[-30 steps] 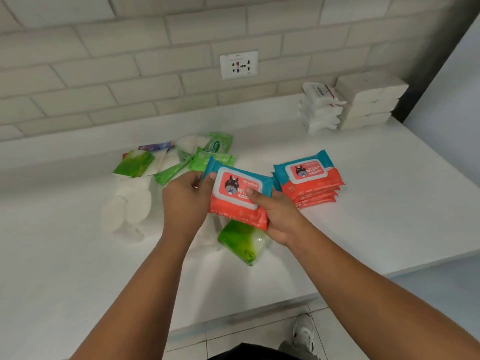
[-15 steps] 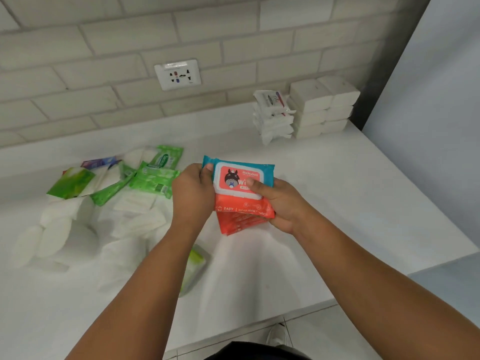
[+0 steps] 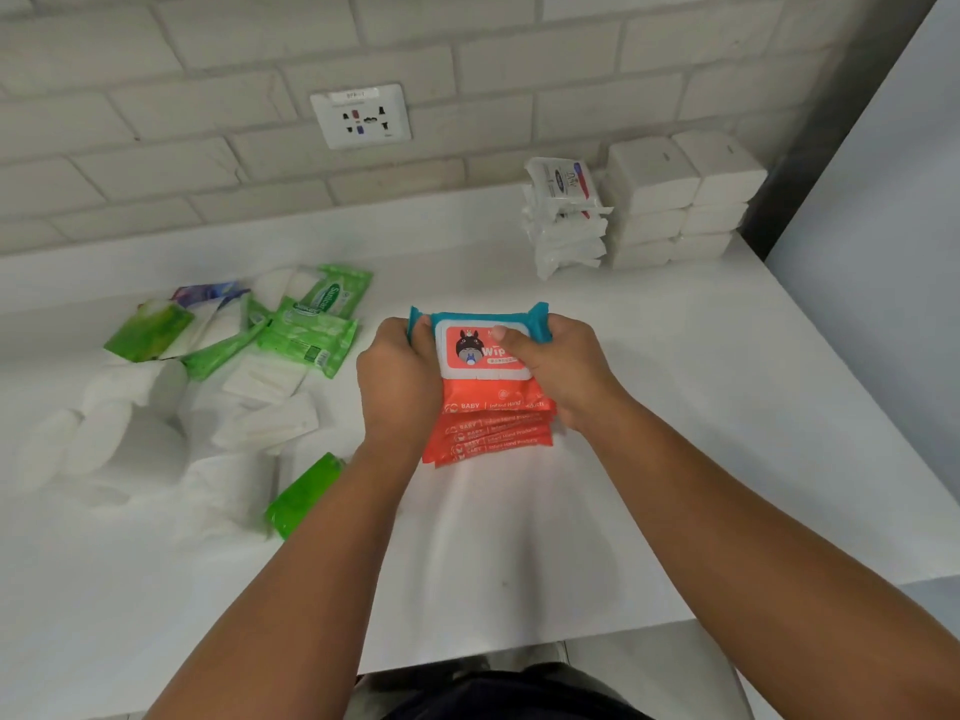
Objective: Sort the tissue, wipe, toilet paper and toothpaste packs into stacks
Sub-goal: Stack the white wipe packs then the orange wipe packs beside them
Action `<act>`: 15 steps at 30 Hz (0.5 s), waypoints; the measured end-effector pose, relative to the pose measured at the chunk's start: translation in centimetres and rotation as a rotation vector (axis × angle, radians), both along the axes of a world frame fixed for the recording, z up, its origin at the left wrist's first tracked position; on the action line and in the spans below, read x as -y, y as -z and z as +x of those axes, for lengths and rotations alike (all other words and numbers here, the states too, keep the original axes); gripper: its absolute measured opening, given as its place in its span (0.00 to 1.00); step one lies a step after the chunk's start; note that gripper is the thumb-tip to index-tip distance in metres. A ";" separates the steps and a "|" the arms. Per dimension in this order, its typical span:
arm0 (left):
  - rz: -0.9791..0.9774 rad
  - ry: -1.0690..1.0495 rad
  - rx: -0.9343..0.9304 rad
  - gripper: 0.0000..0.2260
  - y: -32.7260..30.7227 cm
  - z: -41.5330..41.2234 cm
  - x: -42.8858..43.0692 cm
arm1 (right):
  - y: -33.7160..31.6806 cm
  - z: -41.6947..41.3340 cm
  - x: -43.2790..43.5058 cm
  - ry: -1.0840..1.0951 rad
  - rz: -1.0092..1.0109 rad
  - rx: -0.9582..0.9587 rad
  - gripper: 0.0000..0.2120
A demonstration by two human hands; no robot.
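Left of the orange-and-teal plastic wipe-pack stack (image 3: 491, 439) lies a heap of green wipe packs (image 3: 309, 337). The left hand (image 3: 400, 376), knuckles up, grips the stack's top pack (image 3: 493, 394) by its left edge. The right hand (image 3: 566, 371) grips its right edge, thumb on the white lid (image 3: 470, 374).

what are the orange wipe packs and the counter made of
Orange wipe packs: soft plastic film, glossy, crinkled at the sealed teal ends; the white flip lid looks like stiffer plastic. Counter: smooth, hard white surface, faint sheen, possibly laminate or stone.
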State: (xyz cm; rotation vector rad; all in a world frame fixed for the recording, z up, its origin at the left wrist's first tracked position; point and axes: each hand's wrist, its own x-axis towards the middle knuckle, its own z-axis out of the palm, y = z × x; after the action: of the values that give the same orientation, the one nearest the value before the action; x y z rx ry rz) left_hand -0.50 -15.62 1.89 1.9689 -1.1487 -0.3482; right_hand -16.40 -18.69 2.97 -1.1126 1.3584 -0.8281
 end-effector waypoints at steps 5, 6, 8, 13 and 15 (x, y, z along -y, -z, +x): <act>0.065 -0.047 0.029 0.16 1.5 1.0 0.4 | 0.6 0.6 1.5 -0.042 -0.123 -0.231 0.16; 0.078 -0.051 0.027 0.17 1.9 1.1 0.4 | 0.9 0.6 1.6 -0.056 -0.147 -0.273 0.16; 0.109 -0.055 0.016 0.16 2.5 1.2 0.3 | 1.6 0.5 1.8 -0.072 -0.184 -0.363 0.14; 0.181 -0.062 0.001 0.14 3.1 0.6 0.0 | 2.7 0.2 1.5 -0.063 -0.227 -0.446 0.15; 0.185 -0.066 -0.003 0.14 3.0 0.5 0.0 | 3.0 0.1 1.3 -0.047 -0.225 -0.447 0.18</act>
State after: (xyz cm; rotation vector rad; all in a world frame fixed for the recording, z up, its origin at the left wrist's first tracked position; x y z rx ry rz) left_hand -0.03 -15.60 -1.12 2.1604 -1.0797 -0.4362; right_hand -16.30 -20.00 0.00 -1.5672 1.6234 -0.7355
